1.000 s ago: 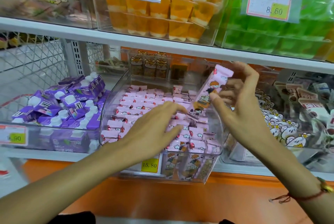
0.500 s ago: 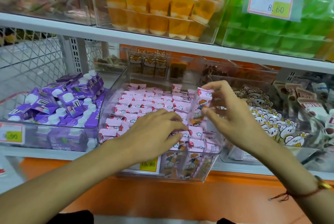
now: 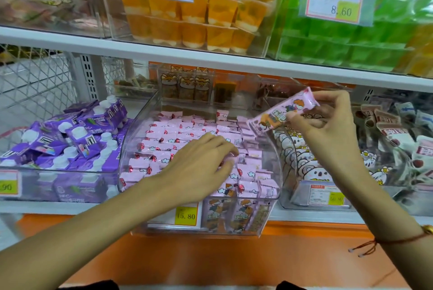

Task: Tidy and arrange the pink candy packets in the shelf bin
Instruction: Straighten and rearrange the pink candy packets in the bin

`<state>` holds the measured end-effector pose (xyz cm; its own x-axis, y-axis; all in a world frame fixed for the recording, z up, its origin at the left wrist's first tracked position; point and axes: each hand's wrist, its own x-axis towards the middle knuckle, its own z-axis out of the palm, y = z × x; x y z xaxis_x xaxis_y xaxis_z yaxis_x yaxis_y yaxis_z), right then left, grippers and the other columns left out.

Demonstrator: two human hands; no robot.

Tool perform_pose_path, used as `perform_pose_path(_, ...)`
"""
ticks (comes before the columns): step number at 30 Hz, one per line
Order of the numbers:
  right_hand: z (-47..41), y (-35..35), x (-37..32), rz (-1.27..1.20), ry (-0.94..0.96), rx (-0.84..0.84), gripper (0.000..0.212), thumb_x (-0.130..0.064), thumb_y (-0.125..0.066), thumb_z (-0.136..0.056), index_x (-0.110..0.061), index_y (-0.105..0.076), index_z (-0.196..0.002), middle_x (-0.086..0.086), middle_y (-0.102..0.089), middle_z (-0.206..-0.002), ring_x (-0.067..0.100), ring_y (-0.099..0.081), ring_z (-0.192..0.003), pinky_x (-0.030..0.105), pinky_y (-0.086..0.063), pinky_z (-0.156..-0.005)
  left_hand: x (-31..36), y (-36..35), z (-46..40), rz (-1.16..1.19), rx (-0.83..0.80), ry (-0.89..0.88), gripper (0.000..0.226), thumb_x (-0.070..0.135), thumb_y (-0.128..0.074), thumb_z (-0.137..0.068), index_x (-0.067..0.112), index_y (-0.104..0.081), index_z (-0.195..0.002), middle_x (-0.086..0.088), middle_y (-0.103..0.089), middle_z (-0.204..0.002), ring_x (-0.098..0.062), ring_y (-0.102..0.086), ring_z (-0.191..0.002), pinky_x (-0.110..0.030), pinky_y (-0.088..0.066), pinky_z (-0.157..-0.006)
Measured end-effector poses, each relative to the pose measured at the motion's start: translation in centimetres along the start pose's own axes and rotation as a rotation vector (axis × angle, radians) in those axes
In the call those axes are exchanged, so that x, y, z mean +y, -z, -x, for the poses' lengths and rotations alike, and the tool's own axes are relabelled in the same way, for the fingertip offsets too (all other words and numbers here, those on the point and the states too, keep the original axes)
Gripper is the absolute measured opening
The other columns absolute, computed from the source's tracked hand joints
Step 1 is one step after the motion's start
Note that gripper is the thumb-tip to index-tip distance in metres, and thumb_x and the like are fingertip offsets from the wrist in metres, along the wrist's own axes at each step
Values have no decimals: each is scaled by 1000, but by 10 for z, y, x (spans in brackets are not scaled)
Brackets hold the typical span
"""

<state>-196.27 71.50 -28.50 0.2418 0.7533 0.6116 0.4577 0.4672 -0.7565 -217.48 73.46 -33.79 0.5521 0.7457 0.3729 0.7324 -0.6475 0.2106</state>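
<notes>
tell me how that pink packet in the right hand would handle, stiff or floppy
Likely fairly stiff: the pink candy packet stays straight though the right hand pinches it at one spot. Probably light, since fingertips alone carry it. Its glossy wrapper may be slippery.

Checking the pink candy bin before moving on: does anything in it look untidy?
Yes. The packets at the left lie in rows, but those by the right wall lie jumbled. One packet is out, pinched in the right hand.

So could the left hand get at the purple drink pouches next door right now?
Probably yes: the left hand rests flat on the pink packets, holding nothing, and the purple pouches lie in an open-topped bin beside it.
</notes>
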Motion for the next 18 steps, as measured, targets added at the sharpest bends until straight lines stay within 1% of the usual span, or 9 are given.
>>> perform_pose_path(2, 2, 2, 4, -43, -51, 4, 38, -12, -70, -83, -22, -41, -105, -4, -62, -94, -1, -63, -59, 10, -48, -56, 1, -2, -16, -34, -82, 10, 34, 31, -32, -99, 30, -59, -121, 8, -54, -121, -12, -39, -109, -29, -31, -86)
perform_pose_path(4, 5, 2, 6, -55, -80, -2, 39, -12, -71, -82, -23, -40, -104, -4, -62, -92, -1, -63, -58, 11, -48, -55, 4, -6, -30, -60, -195, 2, 37, 32, -30, -99, 31, -62, -118, 8, -53, -120, -14, -38, -105, -32, -31, -86)
perform_pose_path(7, 11, -2, 9, -86, -97, -13, 39, -10, -70, -82, -30, -39, -96, -5, -63, -90, -1, -63, -58, 12, -49, -55, 6, -12, -38, -45, -234, -16, 38, 34, -31, -98, 25, -64, -112, 9, -57, -117, -14, -36, -99, -32, -29, -83)
perform_pose_path(10, 18, -10, 11, -4, -71, -117, 38, -10, -69, -83, -26, -39, -100, -9, -62, -87, 1, -65, -60, 13, -48, -53, 4, -8, -27, -19, -243, -23, 39, 38, -29, -100, 31, -56, -128, 11, -49, -104, -10, -30, -101, -29, -24, -82)
perform_pose_path(12, 23, -15, 12, 131, -8, -176, 37, -15, -69, -83, -23, -39, -103, -8, -62, -83, 3, -64, -62, 18, -50, -56, 3, -4, -14, -36, -225, -44, 41, 43, -29, -100, 34, -48, -135, 10, -51, -107, -11, -32, -109, -28, -27, -86)
perform_pose_path(14, 23, -15, 13, 297, 66, -225, 36, -19, -69, -84, -21, -39, -103, -3, -64, -79, 7, -62, -67, 25, -50, -61, 4, 0, 0, -34, -134, -54, 39, 43, -34, -99, 37, -45, -137, 15, -55, -121, -8, -34, -119, -27, -30, -93)
perform_pose_path(15, 21, -12, 13, 360, 93, -268, 35, -20, -69, -84, -21, -39, -102, -2, -63, -79, 8, -61, -70, 27, -49, -62, 4, 4, 5, -23, -84, -52, 38, 42, -37, -99, 39, -46, -136, 18, -55, -124, -6, -36, -120, -25, -32, -94)
perform_pose_path(16, 19, -9, 13, 402, 108, -324, 35, -21, -69, -84, -21, -38, -101, -2, -62, -80, 5, -59, -71, 23, -47, -63, 3, 8, 9, -7, -45, -41, 36, 40, -39, -98, 41, -48, -133, 21, -55, -124, -4, -37, -119, -22, -32, -91)
perform_pose_path(18, 14, -2, 13, 447, 126, -423, 36, -23, -70, -84, -23, -37, -98, -6, -58, -86, -1, -56, -75, 10, -40, -61, 0, 14, 14, 18, -8, 3, 31, 39, -41, -97, 42, -53, -126, 24, -55, -123, -1, -41, -116, -19, -33, -84)
